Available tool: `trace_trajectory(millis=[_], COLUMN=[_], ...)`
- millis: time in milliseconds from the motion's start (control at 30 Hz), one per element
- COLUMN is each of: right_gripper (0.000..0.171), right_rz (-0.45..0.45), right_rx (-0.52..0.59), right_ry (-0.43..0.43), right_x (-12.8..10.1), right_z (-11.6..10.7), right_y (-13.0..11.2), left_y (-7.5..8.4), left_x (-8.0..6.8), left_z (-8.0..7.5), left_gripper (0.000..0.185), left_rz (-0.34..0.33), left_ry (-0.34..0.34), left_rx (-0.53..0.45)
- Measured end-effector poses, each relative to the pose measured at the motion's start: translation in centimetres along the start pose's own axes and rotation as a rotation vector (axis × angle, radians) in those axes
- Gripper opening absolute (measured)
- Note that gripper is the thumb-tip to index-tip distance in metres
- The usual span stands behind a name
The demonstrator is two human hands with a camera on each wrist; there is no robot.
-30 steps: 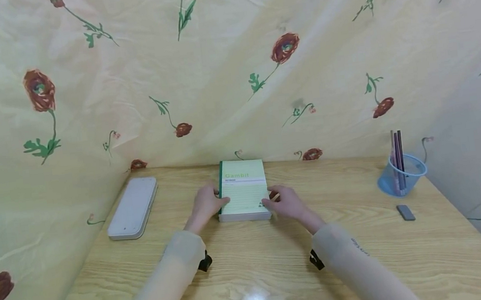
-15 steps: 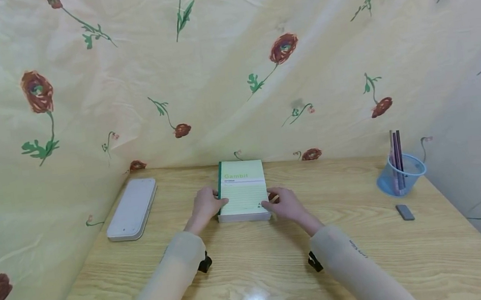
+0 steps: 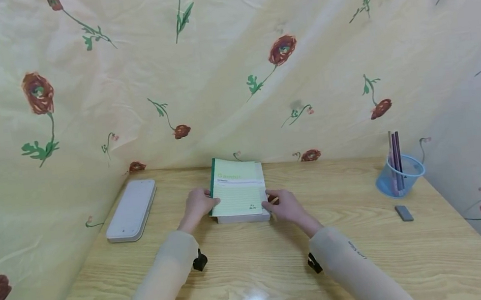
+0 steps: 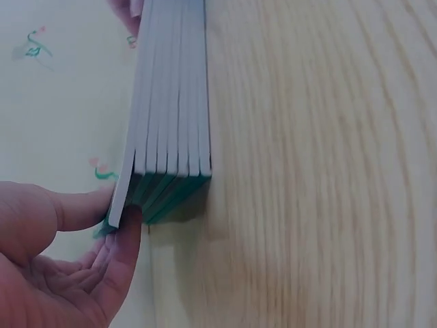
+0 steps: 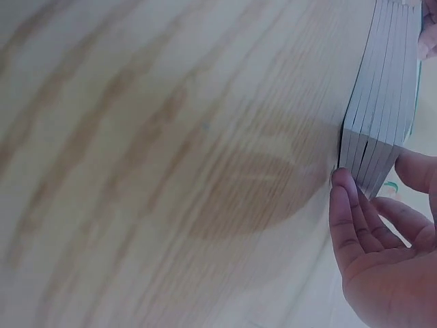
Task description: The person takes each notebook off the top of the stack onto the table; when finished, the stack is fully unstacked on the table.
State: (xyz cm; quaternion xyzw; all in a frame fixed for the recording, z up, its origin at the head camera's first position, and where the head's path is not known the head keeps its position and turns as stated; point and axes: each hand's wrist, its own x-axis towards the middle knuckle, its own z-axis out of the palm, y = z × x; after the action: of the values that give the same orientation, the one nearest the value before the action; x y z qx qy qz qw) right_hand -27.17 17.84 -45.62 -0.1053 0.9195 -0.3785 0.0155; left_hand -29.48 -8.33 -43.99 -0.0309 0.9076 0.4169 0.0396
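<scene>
Notebooks [image 3: 238, 194], a stack w/ pale green lined covers and dark green spines, lie flat on the wooden desk [image 3: 254, 267], centre-back, near the flowered cloth [image 3: 231, 72] that hangs behind. Top notebook [image 3: 235, 186] is skewed to the left vs. the ones under it, so its spine edge juts past the stack on that side.

Left hand [image 3: 196, 206] is at the stack's left side, near the front corner; thumb and fingers [image 4: 119, 249] pinch the top notebook's jutting edge, per left wrist view, where seven or so grey page blocks show side by side w/ green spines at the near end.

Right hand [image 3: 286, 205] is at the stack's right front corner. Right wrist view: fingertips [image 5: 343, 188] touch the page edges low at the corner, thumb up by the top cover, fingers curled about the corner, so it grasps the stack there.

Both forearms in beige sleeves, black strap at each wrist.

Elsewhere on desk: white flat case [image 3: 132, 210] to the left, well apart from stack; blue mesh cup [image 3: 398, 175] w/ pencils at far right; small dark eraser [image 3: 404, 213] just in front of the cup.
</scene>
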Motion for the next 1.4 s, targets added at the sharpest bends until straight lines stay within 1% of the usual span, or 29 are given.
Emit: trace_trajectory(millis=[67,300,433,567,733,800,867,1000,1100,1200,1400], right_gripper=[0.047,0.048,0.048,0.048,0.048,0.048,0.048,0.049,0.049,0.049,0.049], right_rz=[0.002,0.019,0.041,0.046,0.058,0.063,0.060,0.065,0.069,0.063,0.056], right_rx=[0.002,-0.011,-0.018,-0.020,-0.013,-0.010,-0.010,-0.007,-0.007,-0.009,-0.006], right_ry=[-0.003,-0.011,-0.016,-0.021,-0.014,-0.009,-0.006,-0.003,-0.002,0.000,0.005], right_x=[0.0,0.1,0.1,0.1,0.1,0.1,0.1,0.1,0.1,0.2,0.1], right_z=[0.0,0.1,0.1,0.1,0.2,0.2,0.2,0.1,0.2,0.3,0.4], right_y=[0.0,-0.3,-0.5,-0.5,-0.6,-0.7,-0.7,-0.7,-0.5,-0.4,-0.3], left_y=[-0.4,-2.6,-3.8,-5.0,-6.1,-6.6,-7.0,-7.6,-8.0,-8.3,-8.6], left_x=[0.0,0.4,0.9,0.8,-0.1,-0.4,-0.5,-0.3,-0.1,0.2,0.5], left_z=[-0.7,-3.1,-4.5,-6.1,-8.5,-9.3,-9.9,-10.3,-10.0,-9.6,-8.9], left_gripper=[0.039,0.040,0.042,0.040,0.046,0.052,0.054,0.051,0.044,0.040,0.040], left_rz=[-0.010,-0.055,-0.105,-0.149,-0.179,-0.179,-0.196,-0.232,-0.248,-0.257,-0.273], left_ry=[-0.007,-0.065,-0.056,-0.032,-0.072,-0.078,-0.070,-0.050,-0.033,-0.032,-0.025], left_rx=[-0.030,-0.213,-0.286,-0.330,-0.370,-0.378,-0.373,-0.345,-0.331,-0.331,-0.313])
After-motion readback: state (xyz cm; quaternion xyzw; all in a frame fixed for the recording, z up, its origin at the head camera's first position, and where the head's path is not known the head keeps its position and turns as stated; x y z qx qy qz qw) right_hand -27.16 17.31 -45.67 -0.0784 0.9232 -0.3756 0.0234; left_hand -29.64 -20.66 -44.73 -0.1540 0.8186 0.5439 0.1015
